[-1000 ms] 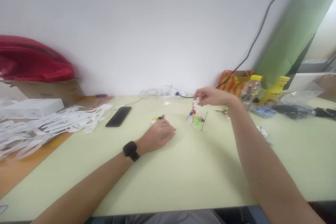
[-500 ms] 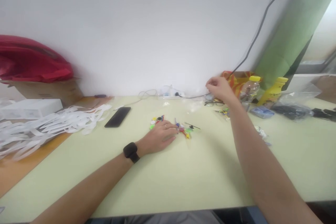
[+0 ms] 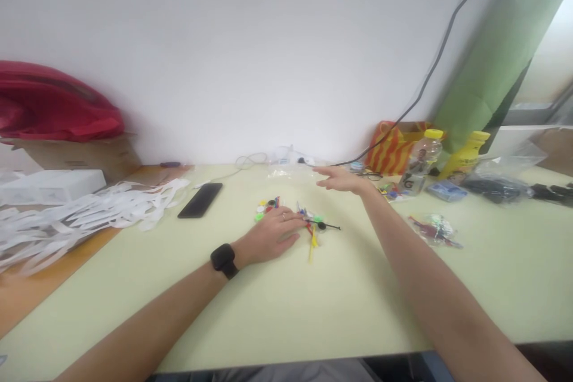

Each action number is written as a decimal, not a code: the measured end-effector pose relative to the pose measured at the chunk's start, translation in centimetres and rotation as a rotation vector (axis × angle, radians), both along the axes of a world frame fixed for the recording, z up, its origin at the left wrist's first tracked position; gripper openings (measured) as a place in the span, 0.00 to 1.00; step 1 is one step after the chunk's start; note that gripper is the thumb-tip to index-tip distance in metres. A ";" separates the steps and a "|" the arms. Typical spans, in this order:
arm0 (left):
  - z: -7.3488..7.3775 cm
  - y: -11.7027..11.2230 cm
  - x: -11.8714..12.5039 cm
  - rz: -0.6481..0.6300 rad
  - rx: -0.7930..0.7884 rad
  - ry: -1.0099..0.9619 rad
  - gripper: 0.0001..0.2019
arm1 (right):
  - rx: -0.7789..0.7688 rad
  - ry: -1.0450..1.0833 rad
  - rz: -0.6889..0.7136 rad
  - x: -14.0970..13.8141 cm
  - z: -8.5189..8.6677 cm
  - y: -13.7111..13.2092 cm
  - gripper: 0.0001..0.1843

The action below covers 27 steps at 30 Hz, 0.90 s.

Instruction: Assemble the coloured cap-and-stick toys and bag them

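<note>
Head view: the left hand (image 3: pixel 274 234) rests palm down on the table (image 3: pixel 259 316), fingers close together. Whether its fingertips pinch anything cannot be told. The left pieces (image 3: pixel 268 206) lie just beyond its knuckles; the right pieces (image 3: pixel 314 239), including a black rod (image 3: pixel 330 226), lie at its fingertips.

Change: one second ago, the right pieces hung in clear plastic below the right hand; they now lie on the table. The right hand (image 3: pixel 338 180) is now near the far edge, fingers extended and slightly spread, with no piece visible in its grasp.

Significance: the right pieces appear unpacked and accessible, and the right hand appears free. A filled bag (image 3: pixel 434 230) lies well apart, to the right. The phone (image 3: pixel 200 200) remains at left.
</note>
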State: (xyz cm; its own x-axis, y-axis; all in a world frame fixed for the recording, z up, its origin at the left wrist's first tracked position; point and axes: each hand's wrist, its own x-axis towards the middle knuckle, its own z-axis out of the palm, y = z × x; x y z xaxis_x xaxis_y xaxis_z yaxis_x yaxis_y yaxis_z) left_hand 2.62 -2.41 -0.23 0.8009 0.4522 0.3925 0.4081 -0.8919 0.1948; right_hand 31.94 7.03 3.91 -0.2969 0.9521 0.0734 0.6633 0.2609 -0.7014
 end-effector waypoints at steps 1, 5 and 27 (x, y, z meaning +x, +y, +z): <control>0.0 0.0 0.0 0.002 0.000 0.005 0.18 | 0.022 -0.056 -0.027 -0.4 -0.1 0.3 0.29; 0.1 -0.1 0.1 0.008 0.003 0.012 0.19 | 0.031 -0.161 -0.055 -1.8 0.4 0.8 0.16; 0.0 -0.1 0.2 -0.046 0.006 -0.076 0.13 | -0.505 -0.580 0.369 -4.7 2.3 -2.5 0.20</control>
State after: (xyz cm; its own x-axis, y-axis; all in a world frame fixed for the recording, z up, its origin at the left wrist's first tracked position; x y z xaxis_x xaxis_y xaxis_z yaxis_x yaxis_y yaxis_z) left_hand 2.82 -2.51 -0.27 0.7889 0.4127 0.4553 0.3505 -0.9108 0.2181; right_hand 27.22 4.53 6.24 -0.4539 0.6649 -0.5933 0.8876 0.2781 -0.3673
